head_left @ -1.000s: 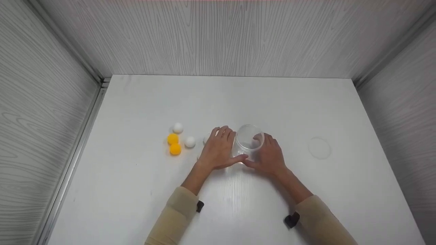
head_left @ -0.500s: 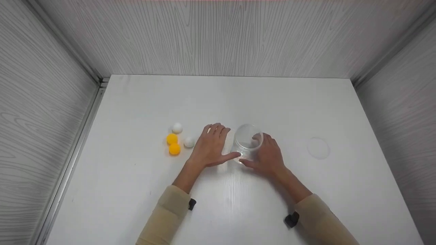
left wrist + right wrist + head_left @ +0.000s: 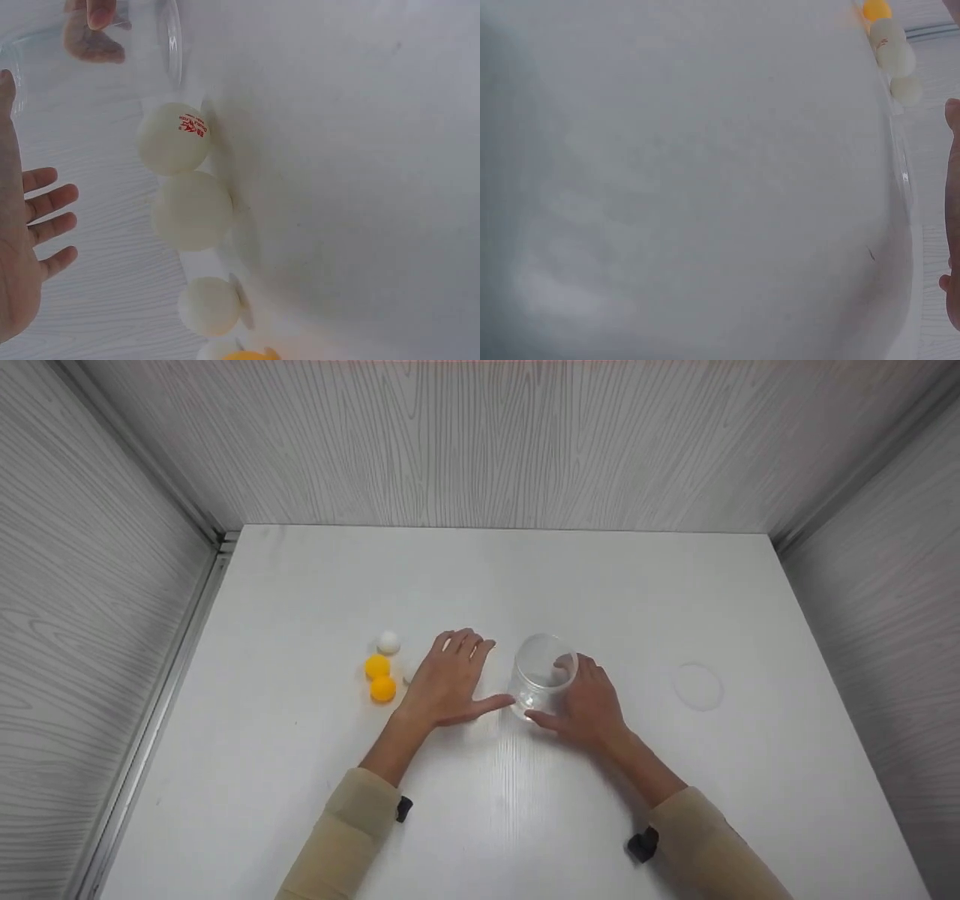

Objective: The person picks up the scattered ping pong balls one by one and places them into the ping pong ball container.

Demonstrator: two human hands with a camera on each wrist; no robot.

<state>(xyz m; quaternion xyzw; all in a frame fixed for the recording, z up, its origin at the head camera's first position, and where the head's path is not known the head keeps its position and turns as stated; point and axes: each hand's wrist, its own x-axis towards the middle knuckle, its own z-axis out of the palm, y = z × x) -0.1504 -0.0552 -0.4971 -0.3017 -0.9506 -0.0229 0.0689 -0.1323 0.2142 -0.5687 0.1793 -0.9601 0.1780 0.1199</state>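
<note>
A clear plastic jar (image 3: 541, 671) stands upright and empty near the middle of the white table (image 3: 525, 585). My right hand (image 3: 589, 701) grips it from the right, thumb at its base. My left hand (image 3: 450, 679) is open, palm down, fingers spread, just left of the jar and apart from it. Left of that hand lie a white ball (image 3: 388, 642) and two orange balls (image 3: 377, 666). In the left wrist view three white balls (image 3: 191, 210) sit in a row beside my open left hand (image 3: 37, 247), with the jar (image 3: 169, 45) beyond them.
A clear round lid (image 3: 697, 686) lies flat on the table to the right of the jar. Grey wood-grain walls (image 3: 510, 442) close the table in at the back and on both sides. The right wrist view shows mostly blurred table surface (image 3: 690, 187).
My left hand has let go of the jar and slid left, now covering the white balls nearest it. The right hand keeps its hold on the jar.
</note>
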